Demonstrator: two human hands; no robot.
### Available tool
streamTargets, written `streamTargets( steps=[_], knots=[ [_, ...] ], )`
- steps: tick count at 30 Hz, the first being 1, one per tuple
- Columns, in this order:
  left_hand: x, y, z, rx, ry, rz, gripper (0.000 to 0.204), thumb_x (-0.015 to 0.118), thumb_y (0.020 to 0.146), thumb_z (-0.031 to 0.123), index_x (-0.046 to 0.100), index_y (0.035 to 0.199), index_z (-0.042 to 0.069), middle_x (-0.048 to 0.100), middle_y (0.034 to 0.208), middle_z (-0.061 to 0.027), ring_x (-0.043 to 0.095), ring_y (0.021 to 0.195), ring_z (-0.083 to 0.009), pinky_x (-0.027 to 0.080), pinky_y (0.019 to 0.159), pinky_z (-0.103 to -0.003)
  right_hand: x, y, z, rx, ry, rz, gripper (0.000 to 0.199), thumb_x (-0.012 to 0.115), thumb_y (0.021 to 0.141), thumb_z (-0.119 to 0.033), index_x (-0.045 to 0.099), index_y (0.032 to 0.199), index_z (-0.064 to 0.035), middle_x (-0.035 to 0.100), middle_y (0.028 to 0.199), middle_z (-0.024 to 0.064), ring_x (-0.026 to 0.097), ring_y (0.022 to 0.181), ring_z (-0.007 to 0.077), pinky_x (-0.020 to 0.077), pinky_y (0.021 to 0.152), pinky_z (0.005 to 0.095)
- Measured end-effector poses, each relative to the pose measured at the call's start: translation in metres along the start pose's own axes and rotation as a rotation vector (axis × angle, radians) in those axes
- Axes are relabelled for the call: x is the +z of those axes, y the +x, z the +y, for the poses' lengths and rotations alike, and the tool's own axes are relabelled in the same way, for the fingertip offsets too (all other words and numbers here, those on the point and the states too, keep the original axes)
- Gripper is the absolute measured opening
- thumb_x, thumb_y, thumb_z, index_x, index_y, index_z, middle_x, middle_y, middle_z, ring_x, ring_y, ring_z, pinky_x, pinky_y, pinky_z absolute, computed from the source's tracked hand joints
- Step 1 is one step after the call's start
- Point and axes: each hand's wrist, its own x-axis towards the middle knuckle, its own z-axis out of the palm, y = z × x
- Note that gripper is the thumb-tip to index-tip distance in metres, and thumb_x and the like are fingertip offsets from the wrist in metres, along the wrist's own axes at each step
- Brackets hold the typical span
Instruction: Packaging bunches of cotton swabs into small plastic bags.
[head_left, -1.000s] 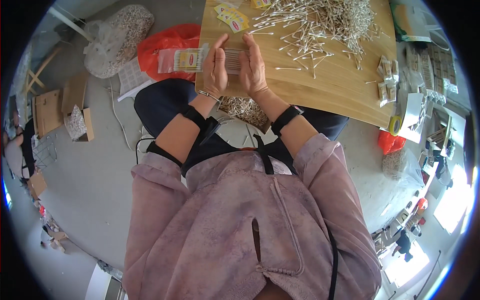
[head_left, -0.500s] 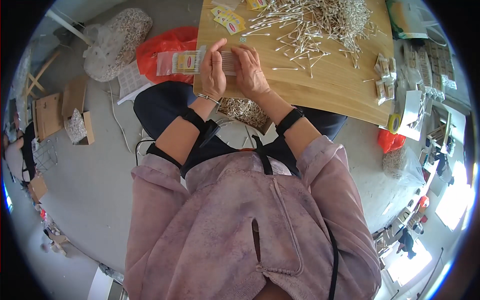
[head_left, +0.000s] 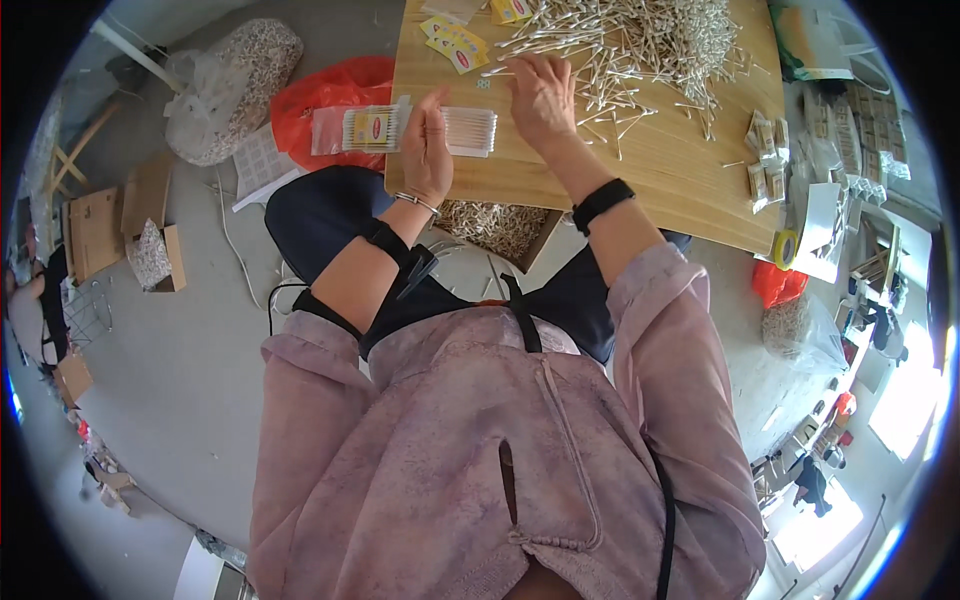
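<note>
My left hand (head_left: 428, 155) stands on its edge at the table's near left, fingers stretched out and palm turned right. It touches the left end of a neat row of cotton swabs (head_left: 470, 131). On its other side lies a clear plastic packet (head_left: 375, 127) with swabs and a yellow card inside, reaching past the table edge. My right hand (head_left: 545, 100) is at the near left edge of a loose heap of cotton swabs (head_left: 680, 45). Its fingers curl down over a single cotton swab (head_left: 492, 72), whose tip sticks out to the left; the fingertips are partly hidden.
Yellow cards (head_left: 457, 45) lie on the wooden table (head_left: 690, 190) beyond my left hand. Small filled packs (head_left: 768, 155) and a tape roll (head_left: 786, 248) are at its right edge. Below the near edge is a box of swabs (head_left: 500, 228). A red bag (head_left: 300, 95) lies left.
My right hand has left the right end of the swab row and moved away and to the right, to the heap. My left hand has stayed nearly in place.
</note>
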Motion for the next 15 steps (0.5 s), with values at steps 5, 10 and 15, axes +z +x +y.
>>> streamTargets(
  steps=[5,10,15],
  knots=[
    [0.0,-0.001,0.004,-0.007,0.073,-0.037,0.04,0.035,0.101,0.029,0.051,0.124,0.0,0.056,0.121,-0.0138,0.052,0.113,-0.0216,0.037,0.097,-0.029,-0.005,0.011,0.016,0.006,-0.075,-0.162,0.02,0.063,0.08,-0.018,0.062,0.1,-0.0151,0.054,0.11,0.0043,0.043,0.11,0.0282,0.0372,0.092,0.0441],
    [0.0,0.0,0.001,0.009,0.091,-0.028,0.04,0.036,0.101,0.029,0.051,0.124,0.001,0.057,0.12,-0.0145,0.052,0.112,-0.0221,0.038,0.097,-0.03,0.001,0.008,0.017,0.016,-0.01,-0.063,0.023,0.066,0.077,-0.015,0.062,0.1,-0.0118,0.055,0.106,0.0062,0.047,0.106,0.0288,0.0402,0.09,0.0413],
    [-0.001,0.0,0.0,0.01,0.076,-0.037,0.039,0.036,0.1,0.028,0.051,0.124,0.0,0.057,0.12,-0.0147,0.052,0.113,-0.0222,0.038,0.096,-0.03,-0.001,0.006,0.018,0.067,-0.003,-0.099,0.021,0.066,0.078,-0.018,0.065,0.097,-0.0105,0.058,0.1,0.0062,0.051,0.099,0.0298,0.0437,0.088,0.0389]
  ],
)
